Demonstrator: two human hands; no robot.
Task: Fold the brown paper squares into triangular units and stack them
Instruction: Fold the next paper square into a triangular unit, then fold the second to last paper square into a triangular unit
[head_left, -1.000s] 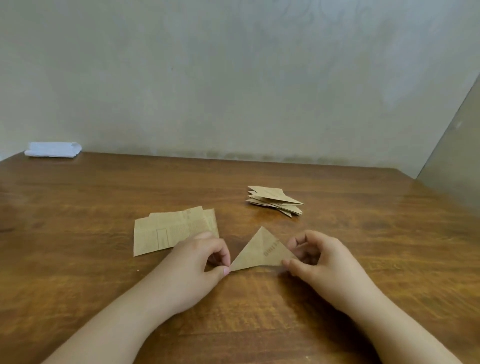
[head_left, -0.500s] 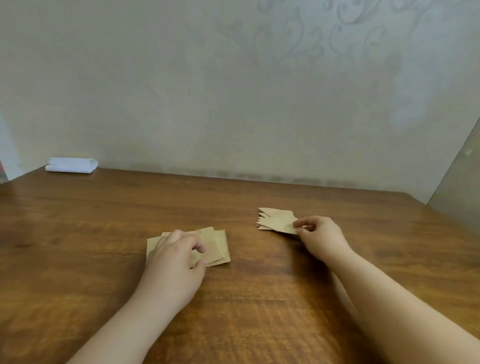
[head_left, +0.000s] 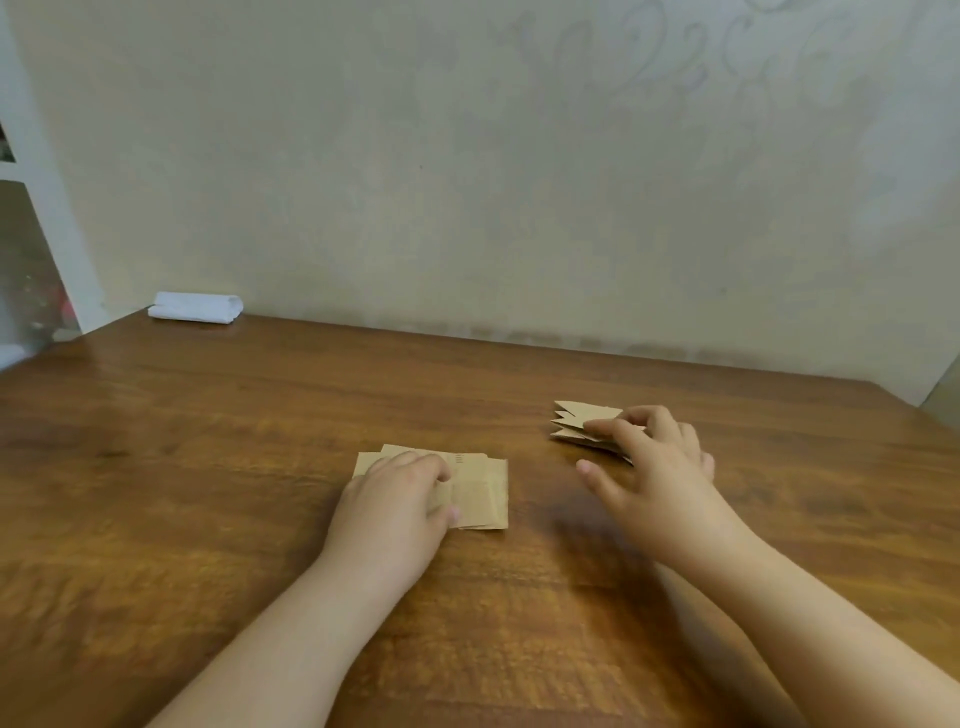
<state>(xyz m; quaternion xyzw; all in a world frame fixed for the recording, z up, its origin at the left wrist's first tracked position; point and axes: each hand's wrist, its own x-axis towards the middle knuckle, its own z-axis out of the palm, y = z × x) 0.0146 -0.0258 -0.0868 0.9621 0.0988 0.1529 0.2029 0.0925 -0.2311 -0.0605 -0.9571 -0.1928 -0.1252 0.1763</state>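
Our left hand (head_left: 395, 499) rests on the paper squares (head_left: 478, 493), fingers curled at their top sheet. Our right hand (head_left: 654, 467), fingers loosely spread, touches the folded triangles (head_left: 576, 423) just beyond it on the bench (head_left: 208, 467).

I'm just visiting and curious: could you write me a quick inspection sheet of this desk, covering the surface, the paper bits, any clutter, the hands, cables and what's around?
Surface: brown wooden table, glossy.
Job's things: flat brown paper squares in a loose pile near the middle; stack of folded triangles further right and back.
Clutter: folded white cloth at the far left edge by the wall.
Hands: left hand rests on the squares, its fingers curled over the top sheets; right hand has relaxed fingers touching the triangle stack.
Cables: nothing seen.
Surroundings: pale patterned wall behind; white frame at far left.
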